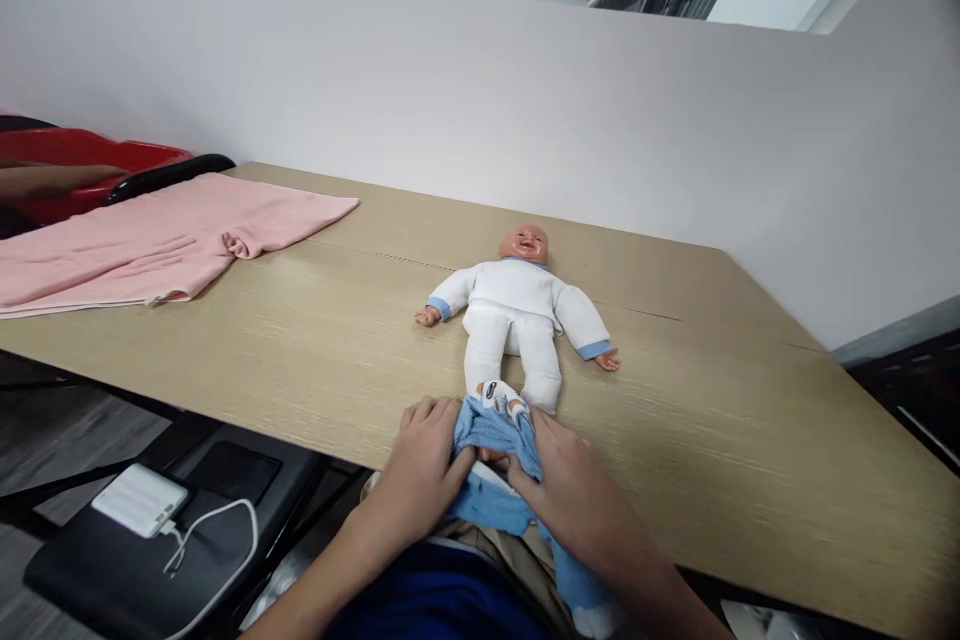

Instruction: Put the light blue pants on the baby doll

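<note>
A baby doll [514, 310] in a white top with blue cuffs lies on its back, its head toward the wall and its legs toward me. Around its lower legs is a bunched blue garment [491, 430], probably doll pants, with a white-and-orange animal patch. My left hand [424, 460] grips the garment's left side, thumb inward. Its right side is pinched in my right hand [562, 475]. Part of a doll's foot shows between my thumbs. The rest of the blue cloth hangs over the table edge onto my lap.
A pink cloth [172, 235] lies spread on the wooden table [360, 350] at the left. Beyond it is a red chair [142, 155] with a person's arm. Below the table edge, a black stool [97, 570] bears a white power bank [140, 500] with a cable.
</note>
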`<state>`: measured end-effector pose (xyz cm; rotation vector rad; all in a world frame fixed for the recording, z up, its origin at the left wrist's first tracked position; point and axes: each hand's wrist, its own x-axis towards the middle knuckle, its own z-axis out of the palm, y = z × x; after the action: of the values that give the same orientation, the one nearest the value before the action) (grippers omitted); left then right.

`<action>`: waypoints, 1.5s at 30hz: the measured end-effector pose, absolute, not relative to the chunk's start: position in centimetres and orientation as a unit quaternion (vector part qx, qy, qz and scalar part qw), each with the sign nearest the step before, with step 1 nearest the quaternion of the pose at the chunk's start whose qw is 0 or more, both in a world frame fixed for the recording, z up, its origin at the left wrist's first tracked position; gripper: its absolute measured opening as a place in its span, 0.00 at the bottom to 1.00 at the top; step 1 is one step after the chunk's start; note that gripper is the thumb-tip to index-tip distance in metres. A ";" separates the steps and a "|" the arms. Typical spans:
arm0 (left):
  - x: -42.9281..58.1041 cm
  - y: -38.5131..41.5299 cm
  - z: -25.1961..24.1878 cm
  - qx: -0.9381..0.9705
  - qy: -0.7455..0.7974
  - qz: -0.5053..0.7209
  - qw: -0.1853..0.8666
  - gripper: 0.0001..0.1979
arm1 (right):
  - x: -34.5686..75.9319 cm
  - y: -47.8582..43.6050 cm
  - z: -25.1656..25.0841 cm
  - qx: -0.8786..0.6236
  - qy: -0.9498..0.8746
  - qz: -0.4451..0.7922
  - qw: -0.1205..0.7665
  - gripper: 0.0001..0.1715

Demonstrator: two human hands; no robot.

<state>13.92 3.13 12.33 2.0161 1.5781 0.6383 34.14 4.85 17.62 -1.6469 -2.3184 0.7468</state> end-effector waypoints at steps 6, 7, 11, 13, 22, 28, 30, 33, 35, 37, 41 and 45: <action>14.3 3.5 10.9 0.713 0.541 0.321 0.309 0.04 | 35.5 5.6 15.9 -0.549 -0.776 0.264 0.165 0.22; 14.3 3.5 10.9 0.707 0.538 0.331 0.319 0.04 | 35.8 5.8 15.6 -0.545 -0.776 0.263 0.176 0.22; 14.2 3.6 11.1 0.688 0.495 0.388 0.364 0.12 | 36.3 6.3 14.4 -0.542 -0.777 0.250 0.202 0.20; 14.0 3.9 11.4 0.676 0.468 0.415 0.391 0.17 | 36.3 6.3 14.2 -0.541 -0.774 0.247 0.216 0.18; 13.8 5.2 12.6 0.656 0.422 0.462 0.422 0.10 | 35.8 6.1 14.4 -0.549 -0.741 0.286 0.260 0.24; 13.3 5.1 12.9 0.644 0.408 0.458 0.456 0.08 | 35.6 5.8 14.7 -0.498 -0.752 0.315 0.296 0.37; 12.9 5.3 12.8 0.652 0.401 0.454 0.456 0.07 | 35.8 6.0 14.9 -0.495 -0.753 0.320 0.294 0.34; 12.3 5.7 12.8 0.669 0.381 0.439 0.463 0.06 | 36.1 6.4 15.0 -0.506 -0.750 0.315 0.287 0.29; 11.9 5.9 13.0 0.674 0.372 0.427 0.474 0.07 | 36.2 6.8 15.1 -0.512 -0.750 0.304 0.287 0.25; 11.5 6.1 13.1 0.679 0.367 0.417 0.480 0.11 | 36.3 7.1 15.2 -0.511 -0.753 0.300 0.285 0.22; 10.6 6.6 12.8 0.692 0.365 0.396 0.481 0.16 | 36.3 7.6 15.9 -0.505 -0.758 0.309 0.274 0.17; 10.1 7.2 12.6 0.692 0.364 0.401 0.477 0.17 | 36.3 8.2 16.5 -0.490 -0.765 0.309 0.281 0.17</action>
<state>10.05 7.16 12.57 1.6916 0.8884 0.9796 36.30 8.16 16.53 -1.3134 -2.0512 0.8290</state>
